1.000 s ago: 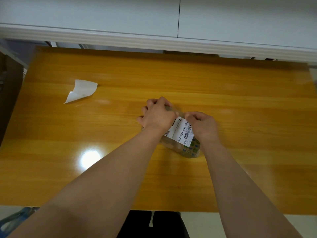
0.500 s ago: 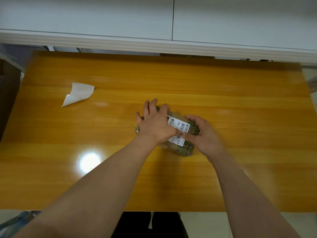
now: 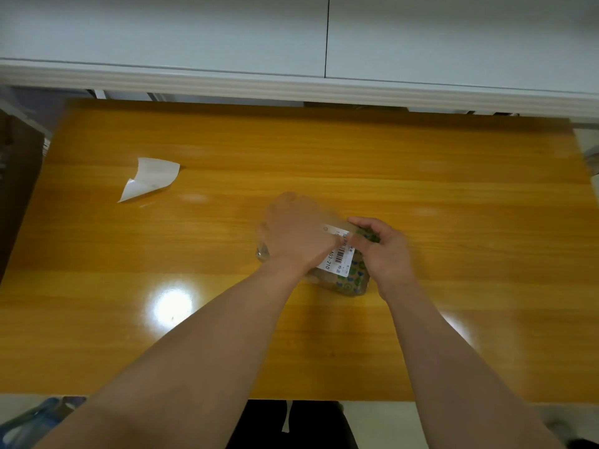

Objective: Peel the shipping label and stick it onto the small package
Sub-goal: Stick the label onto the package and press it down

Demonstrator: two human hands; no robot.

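The small package (image 3: 351, 282), a clear bag with green and blue print, lies on the wooden table (image 3: 453, 222) near its middle. A white shipping label (image 3: 337, 259) with a barcode sits on top of it. My left hand (image 3: 296, 236) lies over the package's left part and the label's left end, blurred by motion, its fingers pointing away from me. My right hand (image 3: 384, 252) holds the package's right side with curled fingers, its thumb on the label. Both hands hide much of the package.
A curled white backing sheet (image 3: 149, 179) lies on the table's far left. White cabinets (image 3: 291, 43) overhang the far edge. A blue object (image 3: 29, 422) shows on the floor at the lower left, below the table's near edge.
My left hand has slid across the label and is now blurred. My right hand has curled further over the package's far right edge. The package has barely shifted.
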